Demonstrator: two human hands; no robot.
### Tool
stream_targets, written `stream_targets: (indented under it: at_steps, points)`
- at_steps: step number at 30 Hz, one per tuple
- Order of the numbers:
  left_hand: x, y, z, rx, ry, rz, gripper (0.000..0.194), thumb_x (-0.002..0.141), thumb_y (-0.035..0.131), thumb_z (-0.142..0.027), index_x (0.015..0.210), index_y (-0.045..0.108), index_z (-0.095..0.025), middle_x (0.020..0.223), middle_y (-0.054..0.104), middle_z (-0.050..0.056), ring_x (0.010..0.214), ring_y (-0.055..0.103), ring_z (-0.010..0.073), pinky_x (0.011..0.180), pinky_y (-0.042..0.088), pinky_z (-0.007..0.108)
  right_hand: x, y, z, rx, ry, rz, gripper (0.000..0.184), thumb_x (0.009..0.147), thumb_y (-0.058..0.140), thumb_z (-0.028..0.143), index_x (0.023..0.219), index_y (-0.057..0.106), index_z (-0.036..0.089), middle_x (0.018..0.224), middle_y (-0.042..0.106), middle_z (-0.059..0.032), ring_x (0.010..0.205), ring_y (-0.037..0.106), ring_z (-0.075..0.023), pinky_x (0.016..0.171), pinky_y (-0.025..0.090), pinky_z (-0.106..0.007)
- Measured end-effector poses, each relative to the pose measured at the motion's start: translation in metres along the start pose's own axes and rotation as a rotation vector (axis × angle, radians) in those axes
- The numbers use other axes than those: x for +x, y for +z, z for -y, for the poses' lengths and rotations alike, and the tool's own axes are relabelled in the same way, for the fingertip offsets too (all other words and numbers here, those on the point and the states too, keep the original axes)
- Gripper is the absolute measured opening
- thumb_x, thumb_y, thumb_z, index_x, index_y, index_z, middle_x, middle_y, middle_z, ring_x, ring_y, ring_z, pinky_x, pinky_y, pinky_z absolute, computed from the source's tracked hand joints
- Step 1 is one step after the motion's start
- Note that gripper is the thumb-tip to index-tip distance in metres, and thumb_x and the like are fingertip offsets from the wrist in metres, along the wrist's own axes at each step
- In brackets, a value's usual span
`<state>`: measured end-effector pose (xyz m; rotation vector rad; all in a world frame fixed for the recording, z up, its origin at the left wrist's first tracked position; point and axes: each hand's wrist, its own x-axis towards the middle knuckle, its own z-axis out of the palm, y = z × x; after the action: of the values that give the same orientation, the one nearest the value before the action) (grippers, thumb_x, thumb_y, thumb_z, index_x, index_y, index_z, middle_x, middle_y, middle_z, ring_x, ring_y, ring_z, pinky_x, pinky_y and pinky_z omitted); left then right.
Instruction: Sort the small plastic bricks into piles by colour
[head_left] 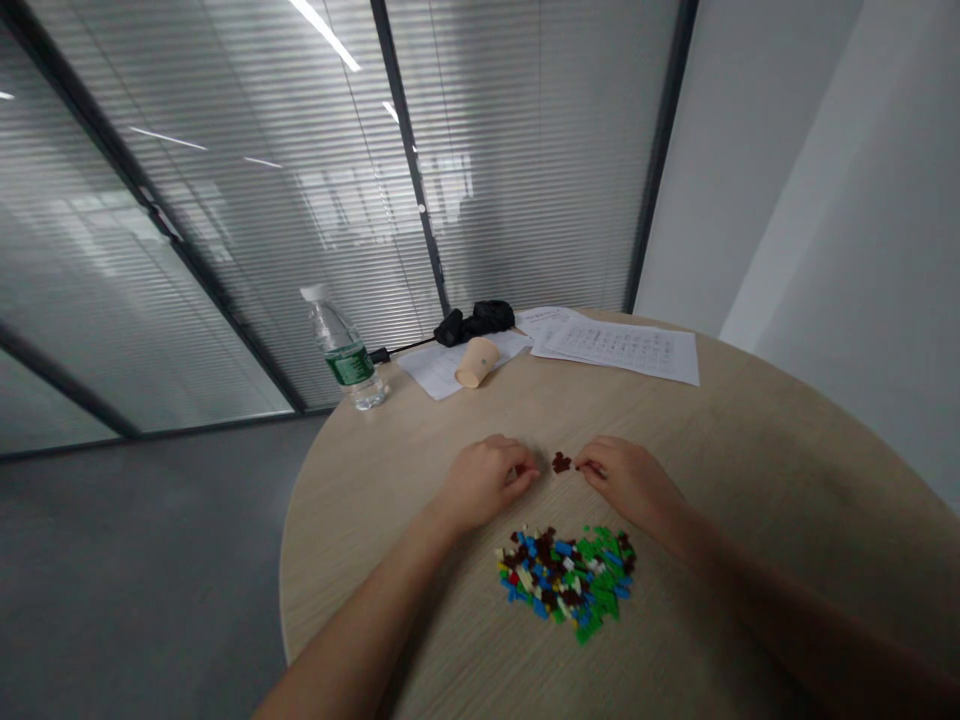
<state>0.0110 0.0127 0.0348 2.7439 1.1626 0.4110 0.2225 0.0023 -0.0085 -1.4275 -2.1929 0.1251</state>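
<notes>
On the pale tabletop, I find the small brown cluster between both hands, immediately left of the right hand, farther from the left hand; no long axis is discernible. Fingers are curled; whether either hand grips anything, I cannot tell.
</notes>
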Motion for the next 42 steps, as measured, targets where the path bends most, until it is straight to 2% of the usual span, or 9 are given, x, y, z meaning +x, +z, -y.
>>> stream_targets:
  at_steps: [20, 38, 42]
  points:
    - [-0.0001, -0.0014, -0.0008, -0.016, 0.024, 0.02, 0.018, 0.086, 0.048, -0.029, 0.079, 0.061, -0.019, 0.077, 0.061, 0.002, 0.075, 0.055, 0.0155, 0.066, 0.04, 0.026, -0.0015, -0.0007, 0.0007, 0.058, -0.012, -0.025, 0.014, 0.075, 0.053, 0.012, 0.072, 0.065, 0.018, 0.076, 0.064, -0.005, 0.073, 0.058, -0.0161, 0.07, 0.043, -0.026]
    - [0.0004, 0.0013, 0.0003, 0.01, 0.023, 0.012, 0.015, 0.085, 0.049, -0.027, 0.079, 0.061, -0.019, 0.076, 0.061, 0.002, 0.074, 0.054, 0.0155, 0.065, 0.04, 0.025, -0.0017, 0.0037, 0.0026, 0.092, 0.062, -0.042, 0.005, 0.074, 0.06, 0.019, 0.076, 0.064, 0.017, 0.08, 0.064, -0.0055, 0.076, 0.058, -0.0182, 0.07, 0.045, -0.029]
    - [0.0002, 0.0018, 0.0012, 0.016, 0.031, 0.013, 0.015, 0.084, 0.049, -0.027, 0.079, 0.061, -0.019, 0.077, 0.061, 0.002, 0.074, 0.054, 0.0157, 0.065, 0.039, 0.025, -0.0015, 0.0048, 0.0021, 0.112, 0.095, -0.03, 0.007, 0.075, 0.057, 0.016, 0.077, 0.064, 0.018, 0.08, 0.064, -0.0049, 0.074, 0.059, -0.0171, 0.069, 0.045, -0.028]
